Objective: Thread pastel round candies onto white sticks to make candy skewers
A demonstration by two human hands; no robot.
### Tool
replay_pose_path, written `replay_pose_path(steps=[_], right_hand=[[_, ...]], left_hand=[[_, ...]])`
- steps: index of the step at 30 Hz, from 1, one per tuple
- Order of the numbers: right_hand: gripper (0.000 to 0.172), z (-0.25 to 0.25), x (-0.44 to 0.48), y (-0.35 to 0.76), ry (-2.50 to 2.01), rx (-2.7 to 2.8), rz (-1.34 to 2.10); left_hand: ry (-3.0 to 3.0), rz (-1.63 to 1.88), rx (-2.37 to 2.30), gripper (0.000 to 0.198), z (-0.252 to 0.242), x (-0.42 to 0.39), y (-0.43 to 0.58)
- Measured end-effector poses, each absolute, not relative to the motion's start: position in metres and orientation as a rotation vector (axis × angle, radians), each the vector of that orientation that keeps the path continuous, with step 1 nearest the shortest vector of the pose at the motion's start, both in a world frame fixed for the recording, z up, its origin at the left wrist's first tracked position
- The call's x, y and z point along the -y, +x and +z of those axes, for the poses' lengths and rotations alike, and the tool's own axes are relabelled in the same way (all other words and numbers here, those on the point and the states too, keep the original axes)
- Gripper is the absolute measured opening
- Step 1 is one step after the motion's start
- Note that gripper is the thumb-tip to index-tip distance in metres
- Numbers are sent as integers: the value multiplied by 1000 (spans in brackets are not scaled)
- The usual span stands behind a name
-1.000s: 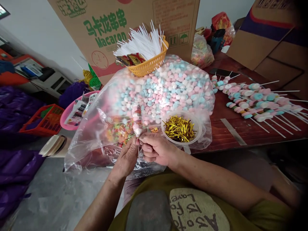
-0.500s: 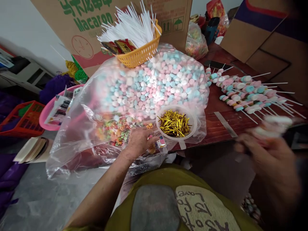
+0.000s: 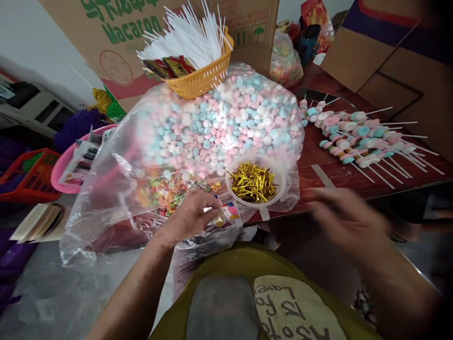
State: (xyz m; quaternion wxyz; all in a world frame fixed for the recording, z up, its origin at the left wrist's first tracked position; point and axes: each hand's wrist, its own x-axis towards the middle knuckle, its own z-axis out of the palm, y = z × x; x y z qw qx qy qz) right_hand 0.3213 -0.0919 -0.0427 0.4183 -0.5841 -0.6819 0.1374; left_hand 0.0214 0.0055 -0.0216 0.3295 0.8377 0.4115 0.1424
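Note:
My left hand [image 3: 196, 212] is closed, its thumb and fingers pinching a small clear plastic packet [image 3: 230, 211] with a colourful print. It is over the front edge of a big clear bag of pink, white and blue marshmallows [image 3: 212, 132]. Orange and green cereal rings [image 3: 170, 196] lie beside the fingers. A round clear tub [image 3: 282, 186] of gold twist ties [image 3: 253, 182] stands right of the packet. My right hand [image 3: 348, 222], smeared by motion, is above the table's front edge; I make out nothing held in it. Beyond it lie several marshmallow skewers [image 3: 368, 134].
A yellow basket [image 3: 201, 81] of white sticks rests on the marshmallow bag, before a large cardboard box [image 3: 255, 19]. At the left are a pink basket [image 3: 58, 170] and an orange crate [image 3: 31, 182]. Another cardboard box [image 3: 354, 56] stands behind the skewers.
My right hand has moved left; the blurred marshmallow skewer it held is no longer seen in it. My left hand has drawn back slightly to the left and now pinches the packet.

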Motion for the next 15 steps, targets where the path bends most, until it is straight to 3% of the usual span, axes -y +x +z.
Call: replay_pose_path(steps=[2, 4, 10, 12, 15], right_hand=[[35, -40, 63, 269, -1230, 1851, 628], [15, -42, 46, 226, -1097, 1867, 940], [21, -49, 46, 217, -1209, 1549, 1002], [19, -43, 50, 235, -1234, 1460, 945], [30, -34, 55, 258, -1162, 1538, 869]], left_hand=[[2183, 330, -1014, 20, -8, 8, 30], [2093, 353, -1038, 20, -6, 21, 37], [1782, 592, -1151, 18, -40, 32, 54], [1858, 688, -1066, 14, -45, 25, 62], [2058, 739, -846, 19, -38, 14, 79]])
